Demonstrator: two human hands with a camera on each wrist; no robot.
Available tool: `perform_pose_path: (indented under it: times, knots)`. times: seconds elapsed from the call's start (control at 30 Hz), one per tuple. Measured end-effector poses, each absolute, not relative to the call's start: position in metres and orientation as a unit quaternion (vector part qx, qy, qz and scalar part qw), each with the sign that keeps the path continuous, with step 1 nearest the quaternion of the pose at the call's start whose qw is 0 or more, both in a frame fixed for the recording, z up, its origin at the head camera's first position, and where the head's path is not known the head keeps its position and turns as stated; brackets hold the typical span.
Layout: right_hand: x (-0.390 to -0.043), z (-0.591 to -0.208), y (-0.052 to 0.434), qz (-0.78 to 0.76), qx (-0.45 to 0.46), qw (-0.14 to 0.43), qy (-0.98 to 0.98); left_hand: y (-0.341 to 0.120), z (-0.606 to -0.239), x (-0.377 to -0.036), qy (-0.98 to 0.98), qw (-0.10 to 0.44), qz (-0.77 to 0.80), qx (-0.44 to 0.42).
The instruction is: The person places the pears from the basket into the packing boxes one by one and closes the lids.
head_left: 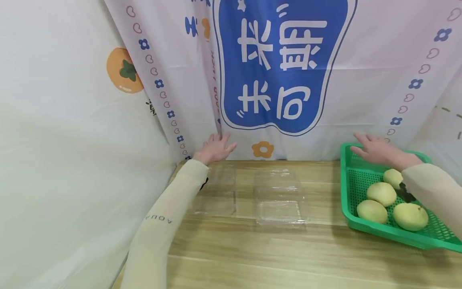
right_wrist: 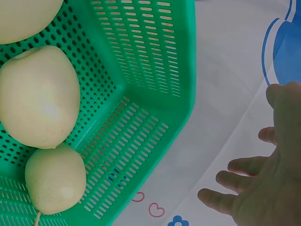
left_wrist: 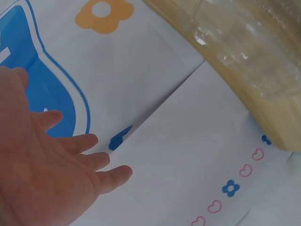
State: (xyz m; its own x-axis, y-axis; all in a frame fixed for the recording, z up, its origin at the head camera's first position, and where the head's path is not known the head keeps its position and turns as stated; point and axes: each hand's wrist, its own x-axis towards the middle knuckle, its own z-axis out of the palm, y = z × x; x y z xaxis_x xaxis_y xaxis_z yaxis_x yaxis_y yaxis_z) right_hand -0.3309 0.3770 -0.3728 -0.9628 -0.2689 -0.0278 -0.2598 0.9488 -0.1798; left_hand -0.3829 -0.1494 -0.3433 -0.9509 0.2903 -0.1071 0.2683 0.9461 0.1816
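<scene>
My left hand (head_left: 215, 147) is open with fingers spread, at the far edge of the wooden table (head_left: 274, 249), against the printed cloth backdrop (head_left: 281, 64). The left wrist view shows this left hand (left_wrist: 61, 174) holding nothing, close to the cloth. My right hand (head_left: 372, 147) is open too, hovering over the far left corner of a green perforated tray (head_left: 347, 188). Several pale yellow pears (head_left: 381, 194) lie in the tray. In the right wrist view the right hand (right_wrist: 258, 188) is empty beside the tray (right_wrist: 141, 94), with pears (right_wrist: 37, 94) at the left.
Two clear plastic clamshell boxes lie on the table, one (head_left: 216, 194) under my left forearm and one (head_left: 279, 198) in the middle. The clear box (left_wrist: 244, 47) also shows in the left wrist view. Cloth walls close in the left, back and right sides.
</scene>
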Motion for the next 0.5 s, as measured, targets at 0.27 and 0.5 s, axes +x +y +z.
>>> perform_pose_path:
  times: [0.27,0.5]
  knots:
    - [-0.327,-0.382,0.381,-0.093,-0.148,0.007,0.985,-0.153,-0.361,-0.376,0.981,0.055,0.099,0.156]
    - [-0.318,-0.382,0.39,-0.128,-0.144,0.033,0.981,-0.147,-0.373,-0.371,0.978,0.046,0.101,0.175]
